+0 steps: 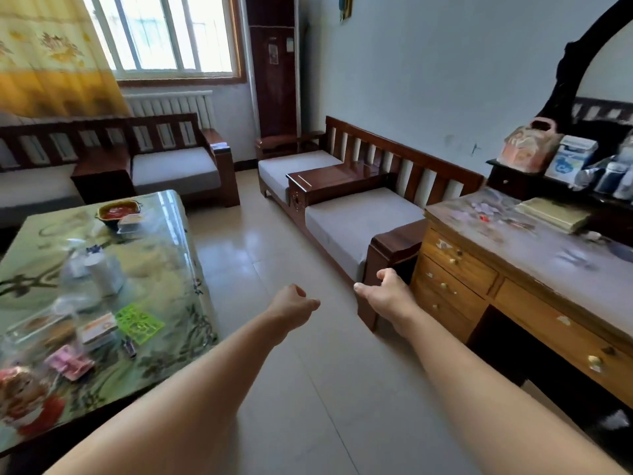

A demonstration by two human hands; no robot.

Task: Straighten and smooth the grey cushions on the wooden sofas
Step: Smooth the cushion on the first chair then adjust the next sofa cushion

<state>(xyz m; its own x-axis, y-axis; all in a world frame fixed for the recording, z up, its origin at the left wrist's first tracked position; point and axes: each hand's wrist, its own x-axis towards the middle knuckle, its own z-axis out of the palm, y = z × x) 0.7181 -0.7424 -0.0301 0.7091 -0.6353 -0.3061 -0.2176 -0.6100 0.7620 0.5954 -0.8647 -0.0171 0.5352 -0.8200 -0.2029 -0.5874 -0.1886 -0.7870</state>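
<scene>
A wooden sofa stands along the right wall with a near grey cushion and a far grey cushion, split by a wooden middle console. A second wooden sofa stands under the window with a grey cushion. Both my arms reach forward over the floor. My left hand hangs loosely curled and holds nothing. My right hand is relaxed and holds nothing; it is in front of the near sofa's armrest, apart from the cushions.
A coffee table with a green patterned cover and several small items fills the left. A wooden desk with drawers stands close at right, cluttered on top. Tiled floor runs between table and sofa. A tall cabinet stands in the corner.
</scene>
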